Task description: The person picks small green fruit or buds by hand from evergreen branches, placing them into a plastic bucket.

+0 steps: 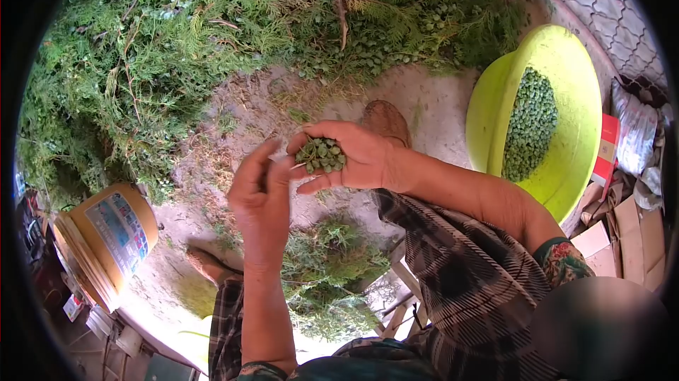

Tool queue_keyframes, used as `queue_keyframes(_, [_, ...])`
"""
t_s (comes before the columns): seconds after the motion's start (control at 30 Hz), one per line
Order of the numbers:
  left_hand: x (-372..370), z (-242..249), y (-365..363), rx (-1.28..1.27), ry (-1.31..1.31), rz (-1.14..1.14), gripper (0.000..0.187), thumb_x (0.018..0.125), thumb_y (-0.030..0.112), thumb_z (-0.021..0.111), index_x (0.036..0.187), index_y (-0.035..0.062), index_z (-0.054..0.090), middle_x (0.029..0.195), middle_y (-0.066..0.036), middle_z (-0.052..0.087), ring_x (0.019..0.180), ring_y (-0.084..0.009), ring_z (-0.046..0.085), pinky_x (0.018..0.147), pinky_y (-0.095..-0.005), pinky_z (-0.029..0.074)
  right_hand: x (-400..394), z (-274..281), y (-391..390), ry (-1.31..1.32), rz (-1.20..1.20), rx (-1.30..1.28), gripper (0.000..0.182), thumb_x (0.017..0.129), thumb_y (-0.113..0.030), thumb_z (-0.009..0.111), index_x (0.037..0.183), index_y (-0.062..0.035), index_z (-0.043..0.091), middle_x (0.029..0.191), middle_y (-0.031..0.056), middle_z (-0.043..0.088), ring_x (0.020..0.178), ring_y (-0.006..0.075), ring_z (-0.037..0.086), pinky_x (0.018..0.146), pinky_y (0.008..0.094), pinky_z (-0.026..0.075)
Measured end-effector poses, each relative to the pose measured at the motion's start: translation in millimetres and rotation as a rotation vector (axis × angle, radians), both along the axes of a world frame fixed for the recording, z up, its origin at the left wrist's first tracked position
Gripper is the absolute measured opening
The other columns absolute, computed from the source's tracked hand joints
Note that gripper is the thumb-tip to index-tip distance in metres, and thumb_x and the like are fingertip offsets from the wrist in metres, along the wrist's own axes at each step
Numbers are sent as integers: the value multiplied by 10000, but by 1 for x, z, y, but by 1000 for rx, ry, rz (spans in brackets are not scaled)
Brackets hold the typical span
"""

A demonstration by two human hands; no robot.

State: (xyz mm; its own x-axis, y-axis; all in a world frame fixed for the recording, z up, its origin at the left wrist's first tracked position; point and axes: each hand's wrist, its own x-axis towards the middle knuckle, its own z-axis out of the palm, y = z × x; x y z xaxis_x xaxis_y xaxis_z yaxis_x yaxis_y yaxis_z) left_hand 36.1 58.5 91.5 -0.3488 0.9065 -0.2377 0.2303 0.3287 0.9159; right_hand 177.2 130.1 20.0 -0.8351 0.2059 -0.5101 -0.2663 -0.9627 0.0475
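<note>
Green cones (322, 155) with small sprigs lie in a clump in the cupped palm of my right hand (353, 155), whose fingers point left. My left hand (260, 186) is close beside the clump, its fingers apart and somewhat blurred by motion. One of its fingertips is near the edge of the cones, where a small pale sliver shows. I cannot make out what that sliver is. At the right, a yellow-green basin (576, 91) stands tilted with many similar cones (529, 126) in it.
Cut evergreen branches (177, 49) are heaped across the top and left, with a smaller heap (329, 254) below my hands. A labelled yellow bucket (134, 222) is at the lower left. Cardboard (633, 239) and plastic bags (633, 126) lie right of the basin. A shoe (385, 121) shows behind my right hand.
</note>
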Motion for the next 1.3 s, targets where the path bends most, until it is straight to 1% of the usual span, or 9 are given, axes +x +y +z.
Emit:
queue_keyframes(0.03, [-3,2,0,17,235,-207,193,841,42,618,1034,35,627,751,13,528,685,-65,500,565,-205,402,1,2,0,-11,-12,-12,300,931,-253,441,1001,11,564,958,155,610,864,272,619,796,494,530])
queue_keyframes(0.17, [2,-12,-4,81,473,-273,208,768,-21,651,968,39,653,721,-42,548,650,-116,549,524,-250,423,-1,-1,-1,-13,-28,-33,265,932,-226,454,991,7,566,942,111,603,834,222,613,780,428,543])
queue_keyframes(0.4, [5,-25,-4,128,476,-258,153,747,15,683,893,54,657,725,-68,560,618,-171,575,530,-266,457,0,4,-3,-104,-13,-16,248,924,-210,465,995,4,568,934,110,611,831,211,621,782,417,541])
queue_keyframes(0.57, [2,-27,-3,142,-12,-159,55,814,21,645,863,-1,632,775,-39,561,694,-108,578,611,-225,444,3,3,-2,-27,-19,-59,241,915,-210,482,996,-2,574,917,109,618,826,220,627,799,493,532])
queue_keyframes(0.67, [3,-18,-2,57,-59,-135,26,827,9,625,850,-4,626,758,-1,553,729,-93,575,655,-206,438,3,3,-1,-45,6,-26,243,911,-218,492,987,-6,583,913,111,617,822,225,628,793,514,531])
queue_keyframes(0.8, [4,-12,-3,-70,-238,-34,28,830,0,606,854,-9,618,724,20,552,693,-60,537,635,-190,425,4,3,-2,-74,18,15,254,878,-250,536,963,-23,610,915,99,623,826,229,630,770,505,535])
queue_keyframes(0.87, [8,0,3,-166,-403,128,53,822,63,614,860,25,616,637,46,487,589,-17,401,540,-180,326,5,2,-1,-34,42,40,266,871,-269,547,963,-30,617,930,100,627,843,228,627,750,496,538])
queue_keyframes(0.97, [-4,-10,-3,-205,-510,149,79,824,122,617,854,52,598,615,62,463,553,-13,356,497,-187,269,5,1,-1,-57,63,45,275,884,-280,526,959,-33,622,944,104,630,840,228,627,733,485,542])
queue_keyframes(1.3, [-27,-26,-10,-116,-648,330,180,826,165,616,945,33,587,642,26,485,548,-61,409,488,-206,317,9,2,0,12,68,60,320,914,-295,472,974,-7,599,919,131,633,834,237,634,705,456,553])
